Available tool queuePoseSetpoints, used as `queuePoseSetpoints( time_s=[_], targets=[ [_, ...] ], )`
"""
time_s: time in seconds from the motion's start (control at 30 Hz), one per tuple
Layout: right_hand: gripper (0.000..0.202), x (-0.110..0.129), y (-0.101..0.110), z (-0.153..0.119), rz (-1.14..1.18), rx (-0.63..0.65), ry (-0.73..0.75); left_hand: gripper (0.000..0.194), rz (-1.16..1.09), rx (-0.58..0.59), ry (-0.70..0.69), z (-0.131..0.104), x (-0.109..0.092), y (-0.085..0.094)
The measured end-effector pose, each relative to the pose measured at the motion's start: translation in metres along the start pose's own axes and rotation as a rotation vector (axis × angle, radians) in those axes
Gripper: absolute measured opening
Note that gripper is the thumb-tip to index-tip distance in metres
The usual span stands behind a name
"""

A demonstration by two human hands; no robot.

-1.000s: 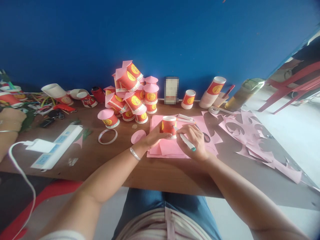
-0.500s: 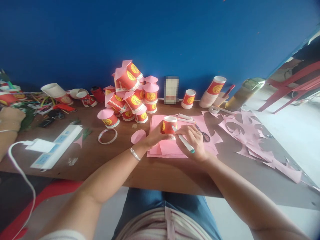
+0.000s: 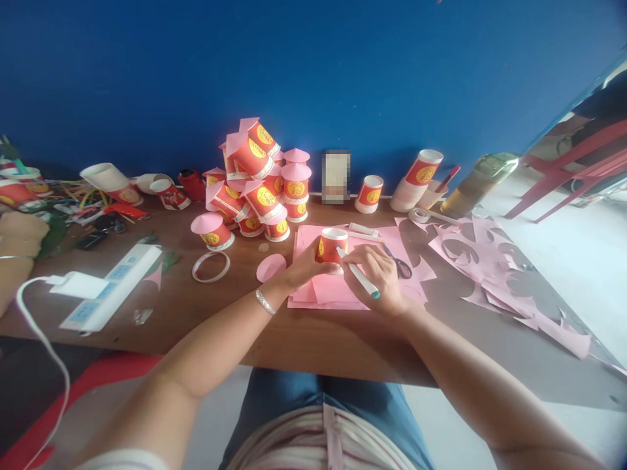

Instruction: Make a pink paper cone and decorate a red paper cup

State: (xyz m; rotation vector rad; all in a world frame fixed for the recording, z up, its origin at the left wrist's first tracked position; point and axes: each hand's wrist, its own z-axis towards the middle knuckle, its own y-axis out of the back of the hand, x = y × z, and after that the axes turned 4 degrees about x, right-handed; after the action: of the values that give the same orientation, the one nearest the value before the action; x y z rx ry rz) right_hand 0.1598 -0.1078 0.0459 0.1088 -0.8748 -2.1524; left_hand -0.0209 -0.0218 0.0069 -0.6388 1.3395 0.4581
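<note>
A red paper cup [image 3: 329, 247] with a white rim and yellow emblem is upright over the pink paper sheets [image 3: 306, 297], gripped by my left hand [image 3: 309, 264] from its left side. My right hand [image 3: 379, 277] holds a white marker [image 3: 360, 274] with a green end. The marker's tip points up and left, at the cup's red front; whether it touches is too small to tell. Just behind my right hand lie another white marker [image 3: 363, 230] and dark-handled scissors [image 3: 402, 266]. A pink paper disc [image 3: 271, 267] rests left of the sheets.
Red cups with pink paper roofs [image 3: 264, 199] are piled at the back. A white power strip [image 3: 112, 287] and a paper ring [image 3: 210, 267] lie left, pink scraps [image 3: 494, 267] right. Against the wall stand stacked cups [image 3: 416, 183] and a bottle [image 3: 477, 186]. Another person's hand [image 3: 22, 235] is at far left.
Almost nothing differs. The marker's green end has shifted very slightly in my right hand; the cup and my left hand stay in place.
</note>
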Motion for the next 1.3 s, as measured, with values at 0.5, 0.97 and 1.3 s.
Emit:
queuePoseSetpoints(
  time_s=[0.5,0.97,1.3],
  targets=[
    [0.019,-0.001,-0.002,0.001,-0.032,-0.016,-0.016,0.046,-0.021,-0.052,0.016,-0.003,-0.015,-0.007],
    [0.021,0.002,0.0,0.0,-0.008,-0.022,0.005,0.04,0.045,-0.043,-0.013,-0.002,-0.011,-0.005],
    [0.019,-0.002,-0.007,-0.003,-0.022,-0.029,0.069,0.068,0.139,-0.066,-0.048,-0.001,0.002,0.0]
  ],
)
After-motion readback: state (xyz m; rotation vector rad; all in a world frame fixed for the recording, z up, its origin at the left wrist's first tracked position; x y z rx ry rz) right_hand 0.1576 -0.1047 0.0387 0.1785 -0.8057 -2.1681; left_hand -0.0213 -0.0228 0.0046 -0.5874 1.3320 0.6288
